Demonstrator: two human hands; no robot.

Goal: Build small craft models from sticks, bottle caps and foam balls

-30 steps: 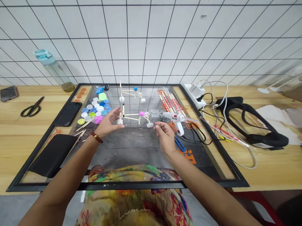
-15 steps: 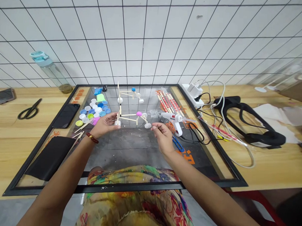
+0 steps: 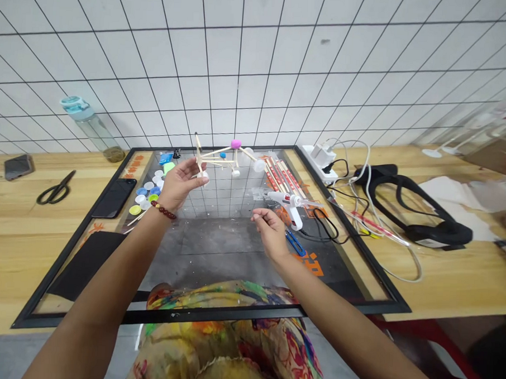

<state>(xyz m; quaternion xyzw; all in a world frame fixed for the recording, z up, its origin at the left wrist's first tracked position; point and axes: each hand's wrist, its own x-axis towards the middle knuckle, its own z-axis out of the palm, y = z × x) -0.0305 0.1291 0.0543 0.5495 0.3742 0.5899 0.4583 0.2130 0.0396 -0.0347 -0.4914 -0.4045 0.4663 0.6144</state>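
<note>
Stick framework, angular, juts from left grip.

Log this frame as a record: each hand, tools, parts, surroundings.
left_hand: left hand holds stick model near its left end
right_hand: right hand, thumb near fingertips; can't tell whether it holds anything
nearest_right: white glue gun, blue-handled tool
parts: small coloured discs, beyond left wrist
surface: black-framed panel
outside_panel_left: scissors, bottle
outside_panel_right: black headset, white cable
</note>
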